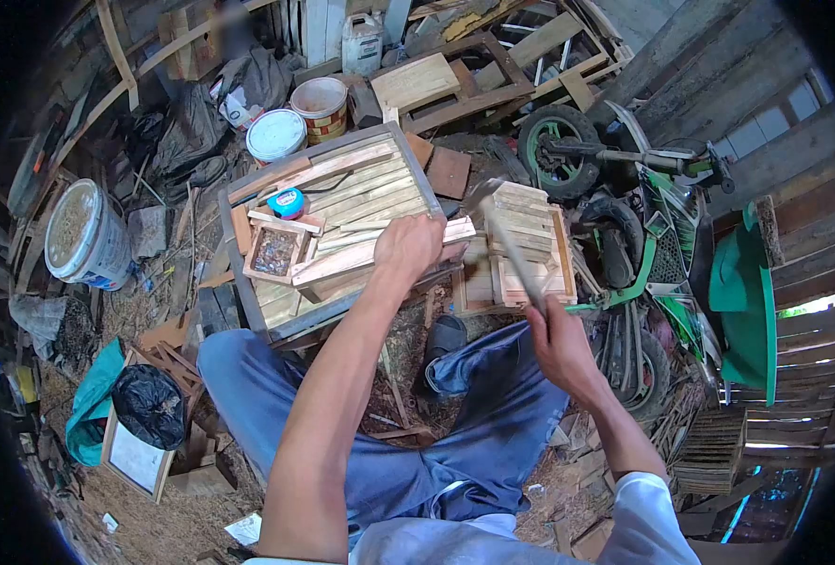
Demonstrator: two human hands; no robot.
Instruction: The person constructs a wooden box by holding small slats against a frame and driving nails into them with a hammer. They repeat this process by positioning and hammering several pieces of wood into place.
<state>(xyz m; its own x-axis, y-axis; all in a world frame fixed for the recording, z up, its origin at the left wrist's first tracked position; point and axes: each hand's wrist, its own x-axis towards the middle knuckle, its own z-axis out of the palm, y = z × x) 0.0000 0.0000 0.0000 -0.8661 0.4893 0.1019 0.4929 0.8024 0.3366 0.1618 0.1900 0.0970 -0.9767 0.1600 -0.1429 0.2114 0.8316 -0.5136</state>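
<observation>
My right hand (563,347) is closed around the handle of a hammer (514,247), whose head is raised to the right of the work table. My left hand (408,247) is wrapped over the top of a pale wooden board (342,262), part of a box-like piece at the table's near edge. Whether its fingertips also pinch a nail is hidden. Beside that piece sits a small wooden box (276,251) filled with small bits, probably nails. A blue and red round tub (287,203) stands behind it on the slatted table (328,325).
Stacked slatted wooden boxes (521,226) stand right of the table. A small green motorbike (658,254) lies farther right, near a green plastic chair (745,301). Buckets (276,135) stand behind the table, and another bucket (88,235) is at left. Wood scraps litter the floor.
</observation>
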